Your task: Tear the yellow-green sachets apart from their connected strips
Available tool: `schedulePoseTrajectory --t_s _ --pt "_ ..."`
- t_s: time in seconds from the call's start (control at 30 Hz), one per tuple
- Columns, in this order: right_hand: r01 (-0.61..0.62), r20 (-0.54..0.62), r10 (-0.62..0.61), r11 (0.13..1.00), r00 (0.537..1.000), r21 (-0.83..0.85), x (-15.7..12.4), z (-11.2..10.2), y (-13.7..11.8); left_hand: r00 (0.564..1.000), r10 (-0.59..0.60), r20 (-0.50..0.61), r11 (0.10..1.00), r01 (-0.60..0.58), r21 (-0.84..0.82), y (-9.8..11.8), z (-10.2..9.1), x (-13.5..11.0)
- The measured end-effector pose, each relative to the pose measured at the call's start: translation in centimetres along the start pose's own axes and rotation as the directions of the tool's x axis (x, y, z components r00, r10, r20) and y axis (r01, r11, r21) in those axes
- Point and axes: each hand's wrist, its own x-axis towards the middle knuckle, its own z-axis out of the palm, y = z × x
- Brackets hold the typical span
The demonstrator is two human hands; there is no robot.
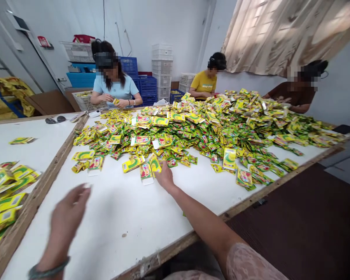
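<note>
My right hand [165, 175] reaches to the near edge of the pile, its fingers closed on a small yellow box [154, 163]. Touching or just beside that box lies another box [146, 173] with a red and green picture and a white flap. A yellow box [133, 163] rests to their left. Over the bare white tabletop at left, my left hand [68, 212] is raised and blurred. Its fingers are bent, with a pale spot at the tips, and I cannot make out whether anything is held. Behind the boxes spreads a large heap of small green and yellow packets [189, 136].
A wooden strip [43, 182] divides the tabletop; yellow boxes [6, 194] are piled left of it. Three people sit across the table, one in a light blue shirt [119, 91]. Blue crates [147, 88] and white crates [162, 72] stand behind. The table's wooden edge [236, 210] runs at right.
</note>
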Motion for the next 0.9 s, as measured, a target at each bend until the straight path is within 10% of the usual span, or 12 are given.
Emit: schedulePoseTrajectory --t_s 0.13,0.23,0.4,0.57,0.77,0.9 --pt "0.476 0.096 -0.472 0.879 0.876 -0.028 -5.5 -0.4 -1.5 0.874 -0.062 0.483 0.868 0.287 -0.406 3.0 10.7 -3.1" --pt "0.61 0.271 -0.62 0.781 0.736 0.13 -7.3 -2.2 -1.1 0.829 -0.008 0.559 0.712 0.397 -0.579 3.6 14.8 -4.2" --pt "0.212 -0.032 -0.212 0.977 0.977 -0.001 -0.5 -8.5 3.8 0.756 -0.012 0.654 0.687 0.482 -0.544 2.4 14.8 -4.9" --pt "0.05 -0.02 -0.057 0.968 0.998 -0.245 4.9 -11.8 9.1 0.707 0.056 0.705 0.686 0.486 -0.542 2.5 13.8 -5.8" --pt "0.391 0.243 -0.321 0.855 0.915 -0.342 -0.6 -8.8 9.5 0.643 0.168 0.747 0.733 0.425 -0.531 2.3 14.0 -5.5" --pt "0.394 0.179 -0.354 0.865 0.918 -0.309 -2.8 -8.6 8.0 0.665 0.166 0.729 0.76 0.385 -0.524 2.2 13.8 -5.6"
